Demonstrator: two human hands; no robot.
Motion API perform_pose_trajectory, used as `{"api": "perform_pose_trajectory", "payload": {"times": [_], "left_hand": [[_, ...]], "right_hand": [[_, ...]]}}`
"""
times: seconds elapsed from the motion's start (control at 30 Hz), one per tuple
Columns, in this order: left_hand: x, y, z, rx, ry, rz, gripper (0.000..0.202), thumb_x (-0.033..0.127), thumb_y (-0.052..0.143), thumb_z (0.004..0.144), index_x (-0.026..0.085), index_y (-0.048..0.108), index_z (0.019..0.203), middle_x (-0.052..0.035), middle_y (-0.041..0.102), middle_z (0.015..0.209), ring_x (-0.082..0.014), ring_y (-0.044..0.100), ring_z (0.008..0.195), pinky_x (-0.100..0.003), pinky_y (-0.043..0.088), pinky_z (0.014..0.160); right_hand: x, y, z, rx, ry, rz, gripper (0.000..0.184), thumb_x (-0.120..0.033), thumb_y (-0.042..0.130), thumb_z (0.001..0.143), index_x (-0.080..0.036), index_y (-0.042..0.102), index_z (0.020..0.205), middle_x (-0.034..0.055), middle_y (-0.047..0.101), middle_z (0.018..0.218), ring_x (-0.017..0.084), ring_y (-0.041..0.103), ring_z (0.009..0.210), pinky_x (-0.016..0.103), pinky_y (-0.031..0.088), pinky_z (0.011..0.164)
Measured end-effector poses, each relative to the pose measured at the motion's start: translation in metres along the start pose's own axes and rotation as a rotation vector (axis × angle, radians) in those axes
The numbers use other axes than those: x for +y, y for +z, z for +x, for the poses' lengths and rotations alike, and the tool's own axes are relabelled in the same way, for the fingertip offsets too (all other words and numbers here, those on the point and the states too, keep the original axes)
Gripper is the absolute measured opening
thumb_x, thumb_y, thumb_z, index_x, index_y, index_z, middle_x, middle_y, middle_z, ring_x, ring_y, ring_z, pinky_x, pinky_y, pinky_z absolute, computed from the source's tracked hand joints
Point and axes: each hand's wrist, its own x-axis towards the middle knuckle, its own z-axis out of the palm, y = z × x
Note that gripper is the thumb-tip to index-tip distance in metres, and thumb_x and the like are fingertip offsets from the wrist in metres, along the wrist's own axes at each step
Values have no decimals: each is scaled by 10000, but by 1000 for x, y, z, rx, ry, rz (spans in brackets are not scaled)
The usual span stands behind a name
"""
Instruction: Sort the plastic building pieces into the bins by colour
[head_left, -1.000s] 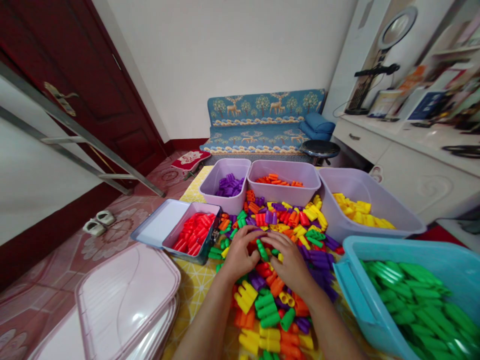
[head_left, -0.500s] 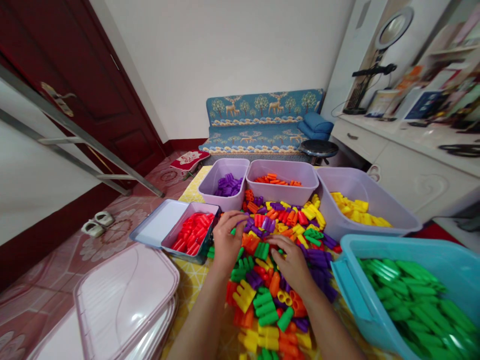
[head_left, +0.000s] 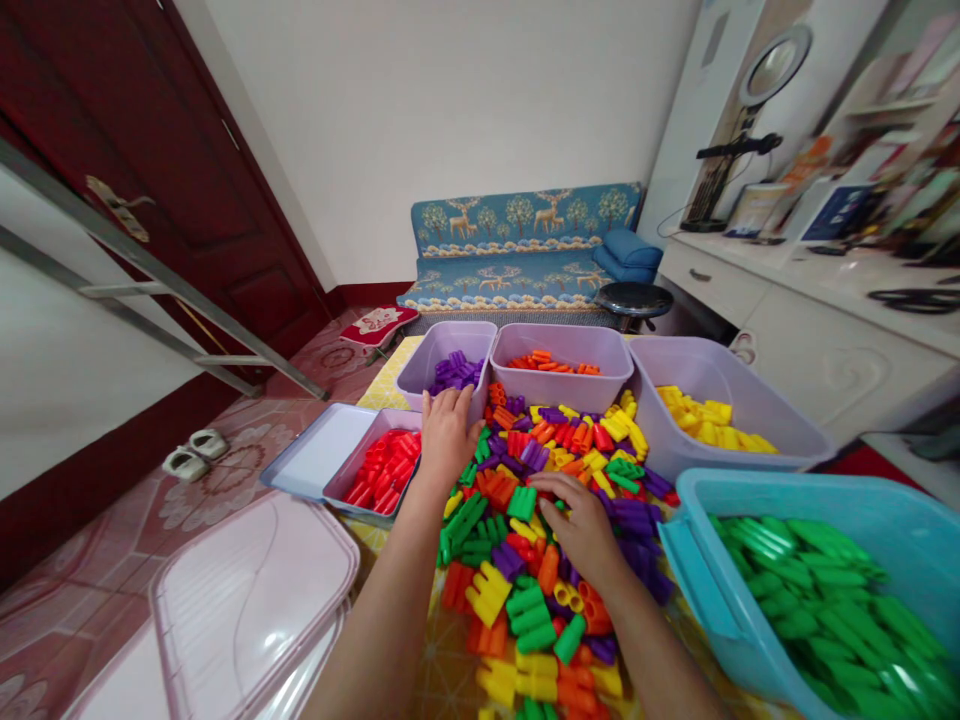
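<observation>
My left hand (head_left: 448, 435) is at the near wall of the lilac bin of purple pieces (head_left: 457, 372), palm down. Its fingers are stretched forward, the thumb out to the side, and nothing shows in it; the underside is hidden. My right hand (head_left: 577, 515) hovers low over or rests on the heap of mixed plastic building pieces (head_left: 536, 590), its fingers apart and a little bent. Close to its fingertips lies a green piece (head_left: 522, 503). Left of my left hand sits a box of red pieces (head_left: 384, 470).
Along the back stand a lilac bin of orange pieces (head_left: 562, 352) and a lilac bin of yellow pieces (head_left: 720, 400). A turquoise bin of green pieces (head_left: 817, 590) is at the right. Stacked lids (head_left: 255, 590) lie at the left, and a ladder (head_left: 172, 290) leans beyond them.
My left hand has moved from over the heap, away from me and slightly left, to the purple pieces' bin. The right hand has stayed nearly in place.
</observation>
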Motion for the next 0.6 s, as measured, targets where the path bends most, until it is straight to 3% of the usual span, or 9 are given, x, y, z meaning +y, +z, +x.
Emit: {"api": "perform_pose_trajectory", "payload": {"times": [0.17, 0.27, 0.37, 0.47, 0.6], "left_hand": [[29, 0, -13, 78, 9, -194, 386, 186, 526, 850, 222, 557, 1233, -96, 573, 1234, -275, 441, 1252, -544, 226, 1124], [51, 14, -26, -138, 188, -435, 431, 120, 487, 842, 223, 555, 1255, -95, 530, 1313, -220, 466, 1240, -429, 343, 1096], [62, 29, -38, -347, 313, -489, 477, 23, 463, 777, 204, 620, 1189, -100, 489, 1370, -240, 391, 1315, -437, 327, 1112], [62, 36, -44, -393, 304, -457, 434, -5, 473, 736, 191, 696, 1053, -103, 553, 1274, -255, 440, 1253, -443, 353, 1086], [57, 34, -48, -330, 195, -474, 366, 6, 503, 732, 193, 728, 952, -101, 590, 1108, -235, 528, 1082, -384, 462, 945]], "right_hand": [[-2, -1, 1, 5, -3, -5, 259, -128, 500, 798, -215, 705, 930, 64, 692, 1017, 207, 621, 995, 382, 465, 920], [-3, -1, 2, -13, -11, -3, 274, -114, 488, 796, -216, 704, 930, 64, 690, 990, 206, 621, 978, 369, 475, 899], [-2, -1, 2, 10, -4, -14, 256, -111, 499, 780, -210, 707, 891, 67, 687, 977, 214, 617, 973, 370, 476, 897], [-2, -1, 1, 34, 9, -7, 228, -121, 514, 775, -207, 710, 856, 65, 693, 963, 215, 620, 969, 368, 475, 903], [-3, -1, 1, 45, 28, 10, 215, -144, 521, 794, -211, 712, 865, 65, 697, 969, 212, 630, 963, 364, 480, 902]]}}
